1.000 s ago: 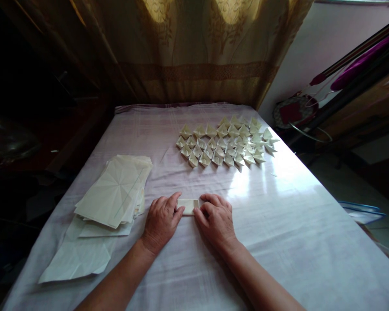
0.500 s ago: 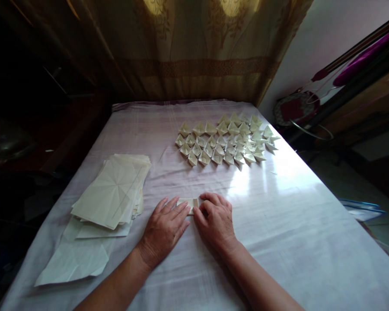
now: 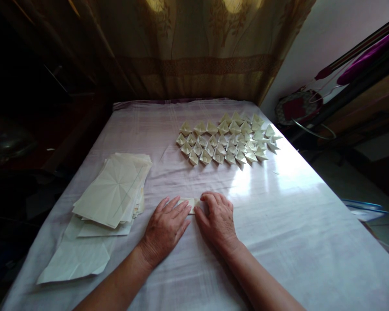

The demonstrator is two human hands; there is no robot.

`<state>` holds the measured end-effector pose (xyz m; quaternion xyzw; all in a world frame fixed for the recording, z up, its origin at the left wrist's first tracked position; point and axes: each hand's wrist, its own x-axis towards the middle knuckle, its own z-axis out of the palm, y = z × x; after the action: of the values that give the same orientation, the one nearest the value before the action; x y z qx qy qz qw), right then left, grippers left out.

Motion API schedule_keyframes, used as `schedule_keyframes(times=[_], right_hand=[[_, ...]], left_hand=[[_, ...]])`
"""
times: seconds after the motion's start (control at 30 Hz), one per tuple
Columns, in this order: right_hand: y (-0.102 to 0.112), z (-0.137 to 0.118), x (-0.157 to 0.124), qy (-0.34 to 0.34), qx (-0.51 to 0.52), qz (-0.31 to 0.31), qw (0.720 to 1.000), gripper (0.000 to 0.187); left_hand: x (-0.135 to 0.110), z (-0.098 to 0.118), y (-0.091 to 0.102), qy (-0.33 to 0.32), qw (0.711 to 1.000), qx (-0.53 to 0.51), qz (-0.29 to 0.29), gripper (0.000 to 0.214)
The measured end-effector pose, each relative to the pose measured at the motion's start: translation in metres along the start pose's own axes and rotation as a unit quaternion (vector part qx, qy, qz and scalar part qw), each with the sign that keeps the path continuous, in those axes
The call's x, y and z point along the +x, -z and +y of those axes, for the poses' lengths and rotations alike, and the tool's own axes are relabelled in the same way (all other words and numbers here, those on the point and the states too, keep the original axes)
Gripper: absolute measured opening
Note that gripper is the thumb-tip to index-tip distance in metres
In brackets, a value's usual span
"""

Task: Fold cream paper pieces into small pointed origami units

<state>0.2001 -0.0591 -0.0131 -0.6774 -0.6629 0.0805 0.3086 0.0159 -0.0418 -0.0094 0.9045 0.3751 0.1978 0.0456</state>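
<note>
A small folded piece of paper (image 3: 191, 204), pale cream, lies flat on the cloth between my two hands. My left hand (image 3: 164, 228) rests on its left part with the fingers stretched out, pressing it to the table. At the paper's right end, my right hand (image 3: 219, 220) has its fingers curled, thumb and fingertips on the edge. The right fingers partly hide that end.
A stack of creased paper sheets (image 3: 112, 190) lies to the left, with a loose creased sheet (image 3: 74, 259) partly under it. Several rows of pointed folded paper pieces (image 3: 218, 153) stand at the back right. A patterned curtain (image 3: 188, 65) hangs behind the table.
The raised, shaded strip at the folded paper's right end now looks flatter and lighter under my right fingers. My left hand stays in place. The view has shifted slightly.
</note>
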Motion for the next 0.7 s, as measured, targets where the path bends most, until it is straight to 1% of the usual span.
schedule_keyframes(times=[0.17,0.47,0.57,0.7], right_hand=[[0.0021,-0.0008,0.0006,0.020,-0.003,-0.005,1.000,0.008],[0.0019,0.0024,-0.0004,0.041,0.000,0.002,0.999,0.005],[0.0031,0.0035,-0.0003,0.045,-0.001,-0.008,0.999,0.007],[0.0043,0.0070,-0.0006,0.051,0.011,-0.021,0.998,0.015]], left_hand=[[-0.0004,-0.0001,-0.0003,0.002,1.000,0.001,0.000,0.033],[-0.0006,-0.0001,-0.0002,0.004,1.000,0.001,0.000,0.033],[-0.0010,-0.0009,0.0003,0.006,1.000,-0.003,-0.005,0.033],[-0.0026,-0.0031,0.0003,0.005,1.000,-0.010,-0.014,0.034]])
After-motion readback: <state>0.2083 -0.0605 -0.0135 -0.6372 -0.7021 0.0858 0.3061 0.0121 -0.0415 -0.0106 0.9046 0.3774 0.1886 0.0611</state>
